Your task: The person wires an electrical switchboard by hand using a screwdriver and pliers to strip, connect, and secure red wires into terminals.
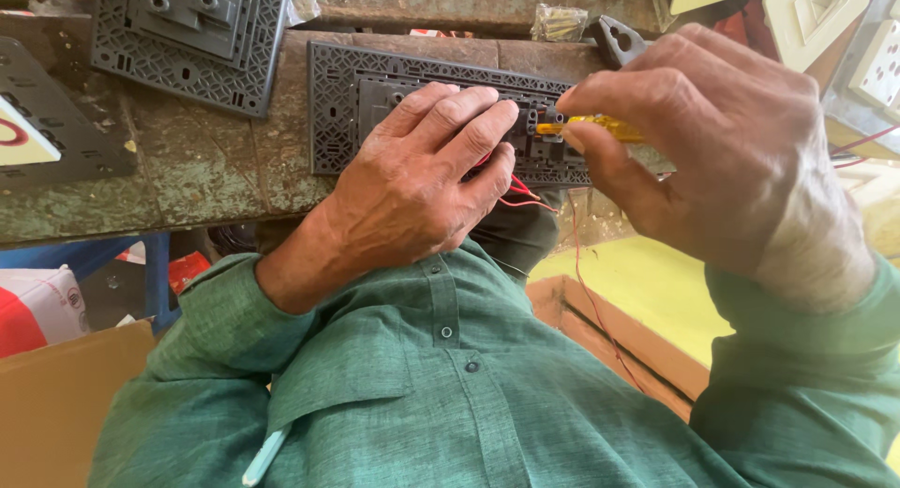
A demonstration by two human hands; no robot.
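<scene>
A long dark grey switch plate [337,113] lies face down on the worn bench [197,169], its patterned back up. My left hand [422,179] presses flat on its middle, fingers over the switch modules. Thin red wires [520,193] come out from under those fingers and one [581,291] hangs down off the bench edge. My right hand [722,141] grips a screwdriver with a clear yellow handle [600,127], its tip pointed left into a module on the plate near my left fingertips.
A second grey switch plate [187,33] lies at the back left, another dark plate [42,122] at the far left. White sockets [825,19] sit at the top right, a small bag of screws [560,22] behind. A cardboard box [56,404] stands below left.
</scene>
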